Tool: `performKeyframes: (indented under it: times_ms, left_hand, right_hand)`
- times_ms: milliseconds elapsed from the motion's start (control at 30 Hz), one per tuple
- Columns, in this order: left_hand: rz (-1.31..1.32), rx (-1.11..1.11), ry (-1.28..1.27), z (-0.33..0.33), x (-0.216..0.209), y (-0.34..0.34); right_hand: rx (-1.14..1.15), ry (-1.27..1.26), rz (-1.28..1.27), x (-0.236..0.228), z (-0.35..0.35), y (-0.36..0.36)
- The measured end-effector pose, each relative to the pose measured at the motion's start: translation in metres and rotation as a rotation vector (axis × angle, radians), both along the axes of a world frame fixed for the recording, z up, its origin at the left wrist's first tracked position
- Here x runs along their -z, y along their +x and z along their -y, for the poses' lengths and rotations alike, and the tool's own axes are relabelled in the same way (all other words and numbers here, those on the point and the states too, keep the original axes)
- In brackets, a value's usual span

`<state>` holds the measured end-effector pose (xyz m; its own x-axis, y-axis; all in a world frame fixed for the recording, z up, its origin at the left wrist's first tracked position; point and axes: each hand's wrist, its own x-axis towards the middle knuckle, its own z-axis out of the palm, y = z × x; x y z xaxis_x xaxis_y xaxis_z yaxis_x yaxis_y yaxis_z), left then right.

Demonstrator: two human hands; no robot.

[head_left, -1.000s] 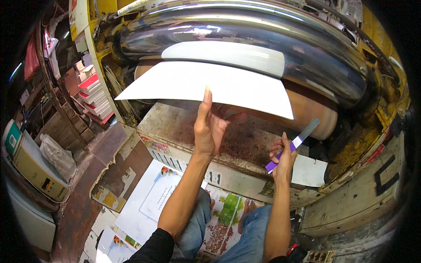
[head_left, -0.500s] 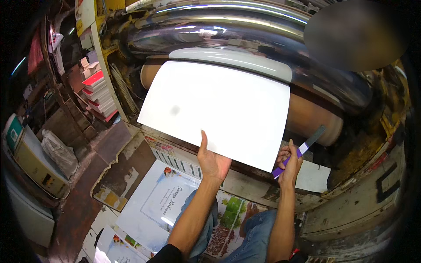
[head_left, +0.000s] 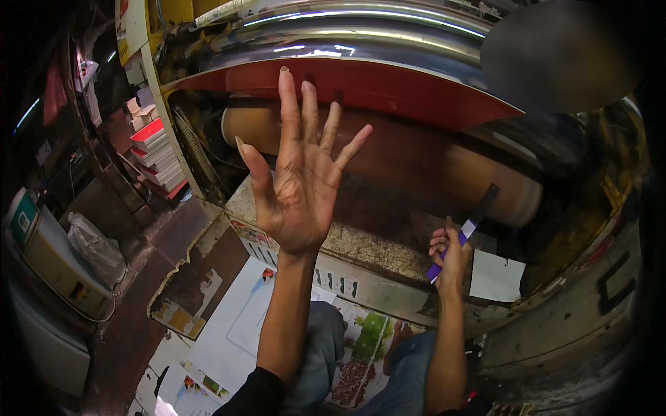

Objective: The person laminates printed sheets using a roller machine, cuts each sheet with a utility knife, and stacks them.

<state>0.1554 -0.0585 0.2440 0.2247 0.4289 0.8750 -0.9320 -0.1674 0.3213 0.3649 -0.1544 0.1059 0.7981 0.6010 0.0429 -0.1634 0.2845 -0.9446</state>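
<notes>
My left hand (head_left: 300,170) is raised with palm up and fingers spread wide, holding nothing, in front of the brown roller (head_left: 388,149) of a large machine. My right hand (head_left: 449,258) rests lower on the machine's worn ledge (head_left: 361,243) and grips a purple-handled tool (head_left: 458,236) whose dark blade points up toward the roller. Above the roller curves a red plate (head_left: 361,87) under a shiny metal cylinder (head_left: 326,38). A small white paper (head_left: 496,277) lies on the ledge right beside my right hand.
Printed sheets (head_left: 236,326) lie on the floor around my knees. Stacks of red and white boxes (head_left: 156,149) stand at the left. A beige box (head_left: 55,267) and a plastic bag (head_left: 94,246) sit at the far left. The machine's frame (head_left: 576,312) fills the right side.
The large white sheet that my left hand held against the roller is gone from view. My left hand has risen and opened wide. The right hand keeps its tool in place.
</notes>
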Motion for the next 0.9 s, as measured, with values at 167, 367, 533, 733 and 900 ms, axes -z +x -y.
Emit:
performKeyframes:
  times_ms: [167,367,533,733,900]
  left_hand:
    - [-0.097,-0.072,0.005,0.0,0.008,-0.002]
    - [-0.033,-0.05,-0.13,0.002,0.025,0.013]
    - [0.09,-0.414,-0.622,0.007,0.067,0.032]
    - [0.171,-0.315,-0.646,0.012,0.079,0.034]
    - [0.056,-0.21,-0.639,0.032,0.082,0.021]
  right_hand:
    - [0.0,0.019,-0.015,0.009,0.003,0.002]
    - [0.043,0.035,-0.008,0.004,0.006,0.008]
    - [0.08,0.014,0.051,-0.002,0.006,0.006]
    - [0.13,0.0,0.073,-0.012,0.01,-0.003]
    - [0.186,0.124,0.048,-0.001,0.01,-0.004]
